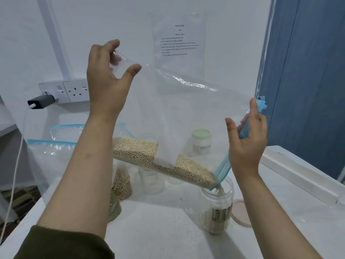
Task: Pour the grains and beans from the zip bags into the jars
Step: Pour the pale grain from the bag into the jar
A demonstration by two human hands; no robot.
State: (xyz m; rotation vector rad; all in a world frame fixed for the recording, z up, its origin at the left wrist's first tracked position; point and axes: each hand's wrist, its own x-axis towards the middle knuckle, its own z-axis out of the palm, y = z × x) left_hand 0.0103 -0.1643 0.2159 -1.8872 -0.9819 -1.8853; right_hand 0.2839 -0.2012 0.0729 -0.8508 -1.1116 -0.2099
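A large clear zip bag (186,109) with a blue zip strip hangs tilted in front of me. My left hand (106,79) pinches its raised bottom corner. My right hand (248,141) grips the blue zip edge on the right. Pale tan grains (158,161) lie along the bag's low edge and stream from its open lower corner into a clear jar (216,206) on the white table (158,230). The jar is partly filled. Its pink lid (240,214) lies flat just to the right.
Two more zip bags (48,157) stand at the left, one holding brownish grains (121,186). Empty clear jars (151,182) and a jar with a green lid (201,141) stand behind. A wall socket with a charger (43,101) is at the left, a blue curtain (308,71) at the right.
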